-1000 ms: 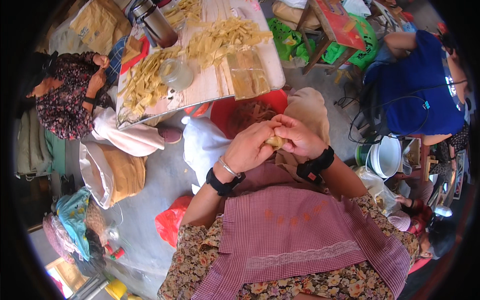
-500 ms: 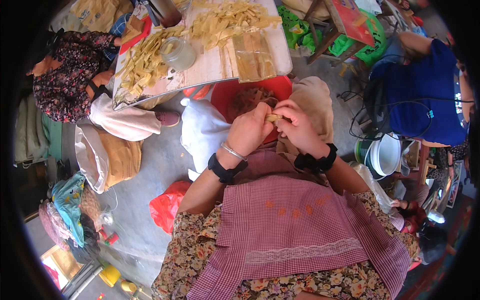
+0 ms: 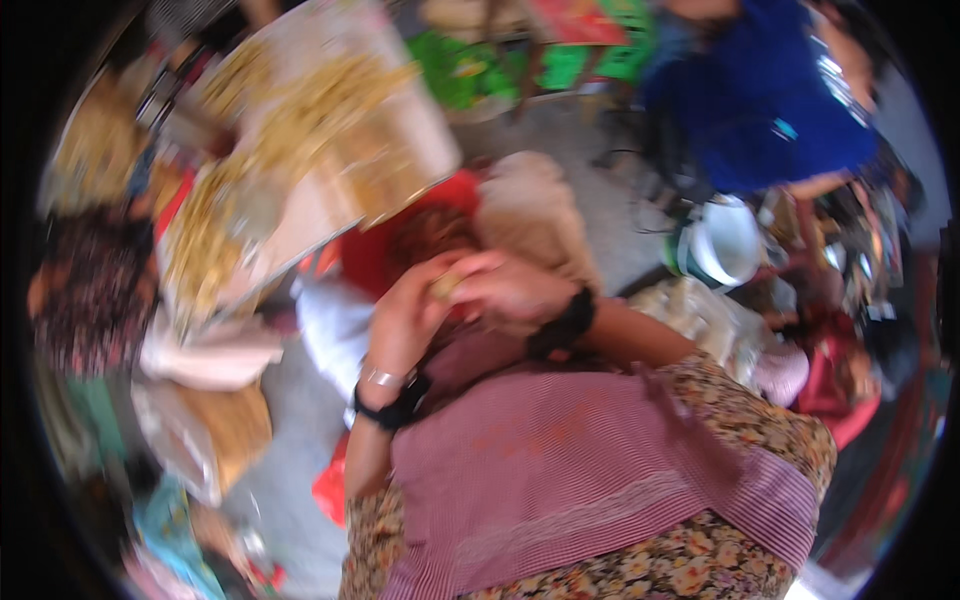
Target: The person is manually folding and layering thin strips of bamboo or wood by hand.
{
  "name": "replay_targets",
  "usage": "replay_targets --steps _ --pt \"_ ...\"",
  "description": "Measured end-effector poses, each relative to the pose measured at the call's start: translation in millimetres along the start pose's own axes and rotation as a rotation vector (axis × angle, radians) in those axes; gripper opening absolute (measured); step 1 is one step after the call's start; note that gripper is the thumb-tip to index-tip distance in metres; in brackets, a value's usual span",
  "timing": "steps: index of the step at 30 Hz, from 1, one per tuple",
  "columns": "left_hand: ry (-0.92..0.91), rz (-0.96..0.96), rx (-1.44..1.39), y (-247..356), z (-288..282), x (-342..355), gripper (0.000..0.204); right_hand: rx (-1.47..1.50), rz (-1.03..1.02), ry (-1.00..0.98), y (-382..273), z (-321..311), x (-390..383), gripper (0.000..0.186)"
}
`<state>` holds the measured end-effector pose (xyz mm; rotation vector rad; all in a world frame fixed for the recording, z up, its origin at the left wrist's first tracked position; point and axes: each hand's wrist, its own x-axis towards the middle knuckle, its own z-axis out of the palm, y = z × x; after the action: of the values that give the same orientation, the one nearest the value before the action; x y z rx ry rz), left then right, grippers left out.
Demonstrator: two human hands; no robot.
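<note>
My left hand [image 3: 403, 312] and my right hand [image 3: 512, 292] meet in front of my apron, above the near side of a red basin [image 3: 362, 258]. Between their curled fingers is a small yellowish rolled strip [image 3: 446, 286], blurred by motion. Brownish pieces [image 3: 435, 232] lie in the basin, partly hidden by my hands. Beyond it stands a pale table [image 3: 436, 135] with heaps of yellowish flat strips [image 3: 325, 105]. A flat, shiny yellow-brown packet [image 3: 380, 182] lies at its near edge, and a glass jar [image 3: 255, 212] stands among the strips.
White cloth [image 3: 335, 325] and beige cloth [image 3: 535, 215] flank the basin. A person in blue [image 3: 765, 105] is at the upper right, above a white bucket [image 3: 727, 242]. Another person [image 3: 95, 290] sits at the far left, near an open sack [image 3: 185, 440].
The whole view has turned and blurred, so table, basin and hands appear shifted left. My hands stay together at the basin, fingers still closed round the strip.
</note>
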<state>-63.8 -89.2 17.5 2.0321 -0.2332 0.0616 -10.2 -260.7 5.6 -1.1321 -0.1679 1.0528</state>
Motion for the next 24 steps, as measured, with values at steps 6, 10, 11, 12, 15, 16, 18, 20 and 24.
replay_targets --steps 6,10,11,12,15,16,18,20,24 --pt "0.108 -0.003 0.101 -16.6 5.8 -6.5 0.018 0.045 -0.041 -0.264 -1.8 -7.8 -5.2 0.02" --pt "0.036 0.115 0.31 -5.2 17.4 2.0 0.016 0.082 -0.066 -0.118 17.0 -13.4 4.0 0.02" --pt "0.025 0.174 0.403 -1.8 18.9 5.2 0.017 -0.003 -0.051 -0.062 19.1 -14.3 5.8 0.02" --pt "0.026 0.185 0.4 -0.1 17.6 5.0 0.017 -0.088 -0.035 -0.005 21.4 -16.0 8.7 0.02" --pt "-0.023 -0.005 0.37 -7.1 9.2 -7.1 0.019 -0.228 -0.038 -0.022 11.1 -14.0 9.5 0.021" --pt "-0.025 0.0 0.367 -11.5 7.6 -8.2 0.019 -0.25 0.004 -0.032 6.3 -12.2 7.8 0.023" --pt "-0.049 -0.189 0.186 -18.3 4.3 -10.3 0.019 -0.25 -0.007 -0.036 4.3 -13.1 7.6 0.025" --pt "-0.042 -0.19 0.152 -23.4 1.9 -11.5 0.02 -0.292 0.032 -0.11 -2.6 -13.8 5.0 0.024" --pt "0.023 -0.247 -0.077 -27.6 -4.1 -11.7 0.023 -0.304 0.022 -0.082 -6.1 -9.7 5.1 0.023"
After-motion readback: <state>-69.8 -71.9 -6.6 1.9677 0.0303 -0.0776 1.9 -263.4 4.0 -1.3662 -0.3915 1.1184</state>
